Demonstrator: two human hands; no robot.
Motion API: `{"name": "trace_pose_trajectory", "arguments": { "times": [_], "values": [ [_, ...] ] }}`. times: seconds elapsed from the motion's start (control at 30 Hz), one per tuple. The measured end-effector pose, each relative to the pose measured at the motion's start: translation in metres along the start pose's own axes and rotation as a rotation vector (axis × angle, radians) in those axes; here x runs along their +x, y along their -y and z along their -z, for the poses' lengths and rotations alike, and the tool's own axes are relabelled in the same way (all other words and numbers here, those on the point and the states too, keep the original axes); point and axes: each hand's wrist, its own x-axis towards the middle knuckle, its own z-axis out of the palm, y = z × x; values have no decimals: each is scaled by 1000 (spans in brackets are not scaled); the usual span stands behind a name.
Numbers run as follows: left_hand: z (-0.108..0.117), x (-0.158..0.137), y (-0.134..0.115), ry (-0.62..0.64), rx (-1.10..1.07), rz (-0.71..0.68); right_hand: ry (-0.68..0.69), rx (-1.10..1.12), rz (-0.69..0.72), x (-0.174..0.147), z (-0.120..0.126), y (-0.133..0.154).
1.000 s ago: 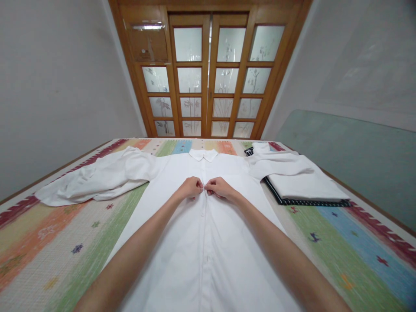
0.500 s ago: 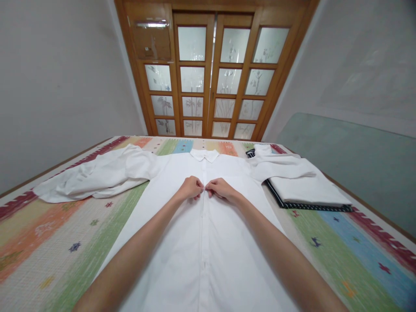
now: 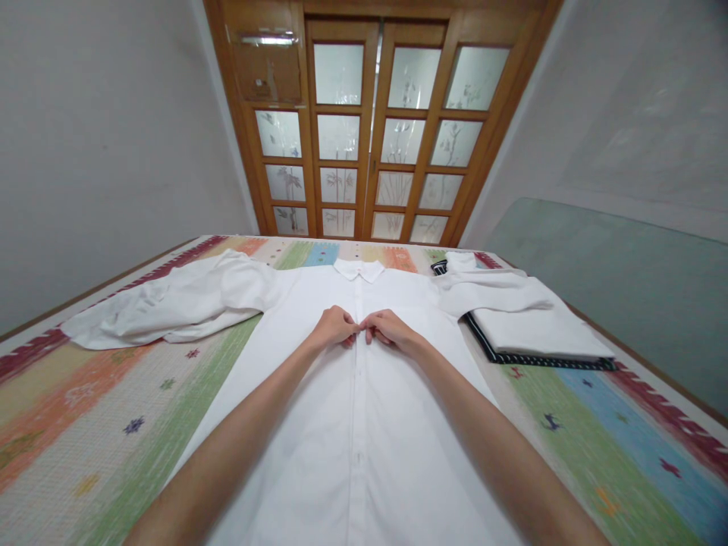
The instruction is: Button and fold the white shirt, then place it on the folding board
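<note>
A white long-sleeved shirt lies spread front side up, its collar pointing away from me and its button placket running down the middle. My left hand is closed in a pinch on the placket, below the collar. Just across from it, my right hand pinches the same spot, and the fingertips of both hands meet. Any button between them is hidden by the fingers. The left sleeve stretches out crumpled to the left; the right sleeve rests over folded clothes.
A folded white garment lies on a black patterned cloth at the right. Everything rests on a colourful striped cover. A pale green board stands along the right wall, and wooden glazed doors close off the far end.
Both hands stay at the same place on the placket; the fingertips have shifted slightly and come closer together. The shirt lies as before.
</note>
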Motion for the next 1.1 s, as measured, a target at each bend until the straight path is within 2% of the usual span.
{"name": "trace_pose_trajectory", "arguments": {
  "times": [0.37,0.57,0.87,1.1],
  "values": [
    [5,3,6,-38,87,-60,10,-73,32,-3,1,0],
    [2,5,8,-46,56,-46,-79,-176,64,-2,-2,-3],
    [3,5,8,-39,79,-57,-45,-132,-1,-4,-2,0],
    [9,14,17,-20,235,-254,-44,-99,-34,-4,-1,0]
  ]
}}
